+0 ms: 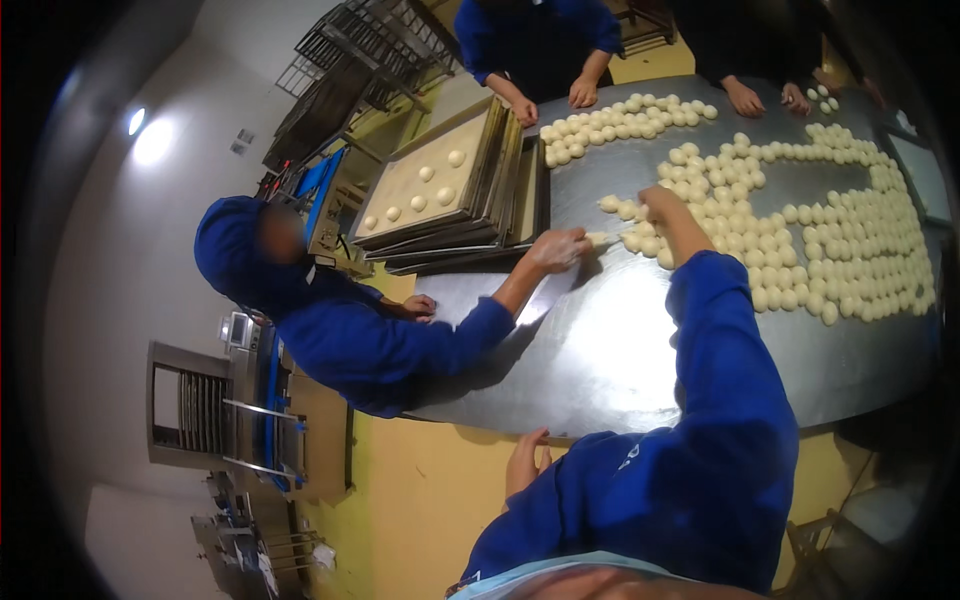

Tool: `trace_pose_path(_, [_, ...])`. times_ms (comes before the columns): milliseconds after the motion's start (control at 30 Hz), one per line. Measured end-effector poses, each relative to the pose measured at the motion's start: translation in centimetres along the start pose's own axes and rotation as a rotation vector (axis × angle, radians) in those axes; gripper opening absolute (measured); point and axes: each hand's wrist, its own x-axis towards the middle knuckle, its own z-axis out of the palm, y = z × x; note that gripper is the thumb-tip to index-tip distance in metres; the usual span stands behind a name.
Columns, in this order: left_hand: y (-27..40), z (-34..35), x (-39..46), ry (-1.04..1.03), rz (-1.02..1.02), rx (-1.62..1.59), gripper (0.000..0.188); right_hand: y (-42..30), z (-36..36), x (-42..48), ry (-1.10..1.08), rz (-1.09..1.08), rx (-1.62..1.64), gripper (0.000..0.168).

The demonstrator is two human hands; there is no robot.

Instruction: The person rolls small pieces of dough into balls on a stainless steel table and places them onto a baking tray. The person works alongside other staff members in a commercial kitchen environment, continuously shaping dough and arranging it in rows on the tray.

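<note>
My right hand (661,204) reaches over the steel table (495,375) to the near left end of a spread of round white dough balls (772,259). Its fingertips are down among the balls, and whether they grip one is hidden. Just left of it lie a few loose dough balls (619,207). My left hand (527,461) is low by the table's front edge, fingers apart, with nothing seen in it. Beside my right hand, a co-worker's floury hand (561,249) is at a small piece of dough (597,238).
A tilted stack of baking trays (450,217) stands on the table's left, several dough balls on the top one. A co-worker in blue (360,330) leans in from the left. Across the table, other people's hands (583,91) rest near more dough balls (630,120). Racks (360,67) stand behind.
</note>
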Motion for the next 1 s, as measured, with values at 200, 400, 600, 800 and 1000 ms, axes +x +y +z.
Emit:
trace_pose_path(200, [-3.1, 0.3, 3.7, 0.182, -0.083, -0.352, 0.034, -0.8, -10.4, 0.1, 0.948, -0.170, 0.713, 0.030])
trace_pose_path(400, [2.8, 0.0, 15.1, 0.117, -0.079, -1.027, 0.049, -14.5, -7.6, -12.6, 0.191, -0.514, 0.651, 0.054])
trace_pose_path(600, [-3.2, 8.6, 17.2, 0.008, -0.092, -0.449, 0.035, -18.8, 6.6, -29.3, -0.255, -0.258, 0.458, 0.066])
trace_pose_path(800, [-8.8, 7.5, 11.0, -0.132, 0.111, -0.031, 0.032, -3.1, 7.0, -34.1, -0.267, -0.328, 0.183, 0.033])
trace_pose_path(1000, [-3.8, 13.7, 13.0, -0.107, 0.330, -0.172, 0.025, -8.1, 11.4, -31.9, 0.222, -0.352, 0.072, 0.034])
